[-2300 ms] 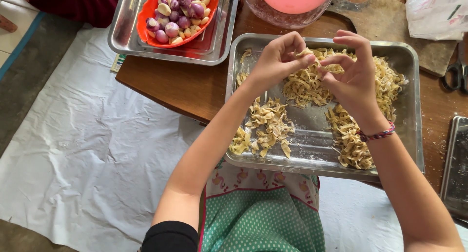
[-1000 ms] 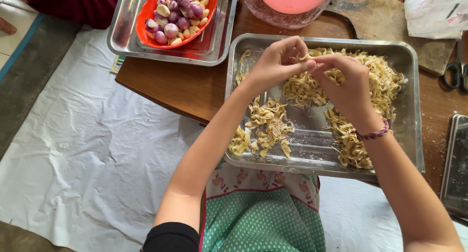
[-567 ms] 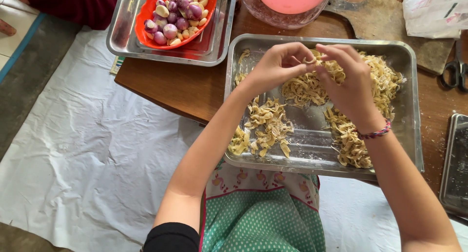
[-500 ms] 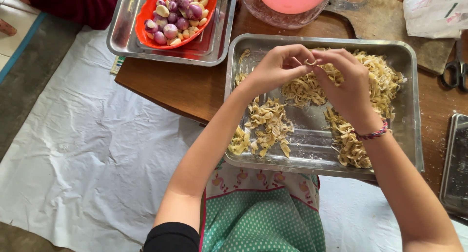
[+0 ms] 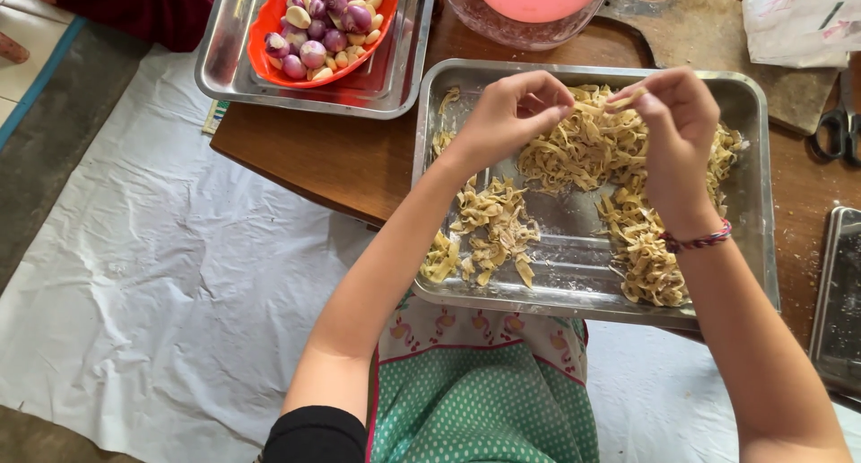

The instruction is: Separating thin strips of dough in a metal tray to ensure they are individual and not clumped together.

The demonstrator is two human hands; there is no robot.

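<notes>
Both hands pinch the ends of one pale noodle strip (image 5: 599, 98), stretched left to right between them. The left hand (image 5: 511, 113) and right hand (image 5: 674, 127) each keep the grip together, fingertips clamped on the strip, above a shiny rectangular metal tray (image 5: 574, 257) on the wooden table (image 5: 314, 158). Flat, floury ribbon noodles (image 5: 583, 145) lie heaped below; a smaller clump (image 5: 489, 230) sits nearer.

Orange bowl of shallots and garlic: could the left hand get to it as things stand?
Probably yes. The orange bowl sits open-topped in a steel tray across a bare strip of table from the left hand, with nothing between them; the hand would first drop its noodle strand.
</notes>
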